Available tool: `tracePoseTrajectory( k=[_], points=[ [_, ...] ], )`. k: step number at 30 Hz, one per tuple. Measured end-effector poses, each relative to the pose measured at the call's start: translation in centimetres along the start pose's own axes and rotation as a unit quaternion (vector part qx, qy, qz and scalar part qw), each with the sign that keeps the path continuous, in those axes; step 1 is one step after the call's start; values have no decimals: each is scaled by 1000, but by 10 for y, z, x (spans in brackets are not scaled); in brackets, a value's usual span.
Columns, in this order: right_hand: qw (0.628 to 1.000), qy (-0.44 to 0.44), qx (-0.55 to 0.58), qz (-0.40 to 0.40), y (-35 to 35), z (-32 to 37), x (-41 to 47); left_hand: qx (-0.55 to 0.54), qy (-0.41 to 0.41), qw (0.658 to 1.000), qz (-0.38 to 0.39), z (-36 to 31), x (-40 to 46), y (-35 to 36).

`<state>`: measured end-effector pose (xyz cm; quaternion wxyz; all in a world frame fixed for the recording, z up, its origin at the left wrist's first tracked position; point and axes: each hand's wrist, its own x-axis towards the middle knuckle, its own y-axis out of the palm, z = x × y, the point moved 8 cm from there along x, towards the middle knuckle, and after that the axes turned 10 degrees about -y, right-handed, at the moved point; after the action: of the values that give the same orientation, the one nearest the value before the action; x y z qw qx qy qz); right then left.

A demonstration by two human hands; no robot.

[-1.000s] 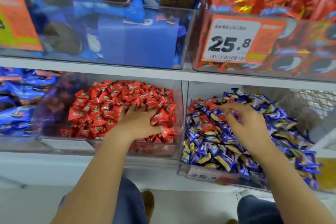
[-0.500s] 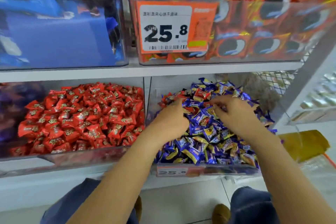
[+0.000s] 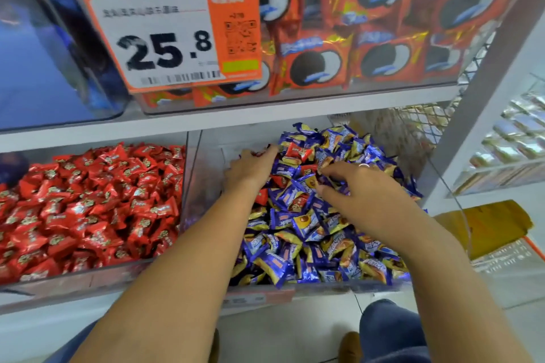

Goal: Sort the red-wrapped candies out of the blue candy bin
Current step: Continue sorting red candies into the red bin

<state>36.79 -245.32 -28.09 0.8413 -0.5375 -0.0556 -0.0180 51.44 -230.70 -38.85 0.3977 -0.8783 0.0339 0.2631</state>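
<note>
Red strays were being hunted in the blue candy bin (image 3: 436,174).
Left hand (image 3: 250,169) was curled on red-wrapped candies (image 3: 299,153); right hand (image 3: 362,197) was loosely curled, its hold indiscernible; transfer was judged next.

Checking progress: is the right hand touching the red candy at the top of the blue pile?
Apart. The head view shows blue wrappers between the right hand and the red candy.

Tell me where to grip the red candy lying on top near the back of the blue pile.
Pinch the red candy across its pillow-shaped middle from above: it lies flat and exposed on top of the blue candies. The left hand is nearest, just beside it.
</note>
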Motion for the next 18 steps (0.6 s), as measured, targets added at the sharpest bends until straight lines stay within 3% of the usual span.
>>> tracePoseTrajectory(
  k=[3,7,12,15,18],
  points=[
    [999,11,-21,30,3,-10,1,-88,56,992,74,-16,-11,14],
    [999,11,0,47,4,-20,0,-182,60,967,170,-22,-22,15],
    [996,6,6,85,9,-17,-9,-176,128,959,181,-44,-53,6],
    [998,13,15,65,7,-18,-10,-150,183,950,204,-57,-94,17],
    [999,24,19,35,-5,-24,-15,-95,258,947,167,-62,-130,23]
  ],
)
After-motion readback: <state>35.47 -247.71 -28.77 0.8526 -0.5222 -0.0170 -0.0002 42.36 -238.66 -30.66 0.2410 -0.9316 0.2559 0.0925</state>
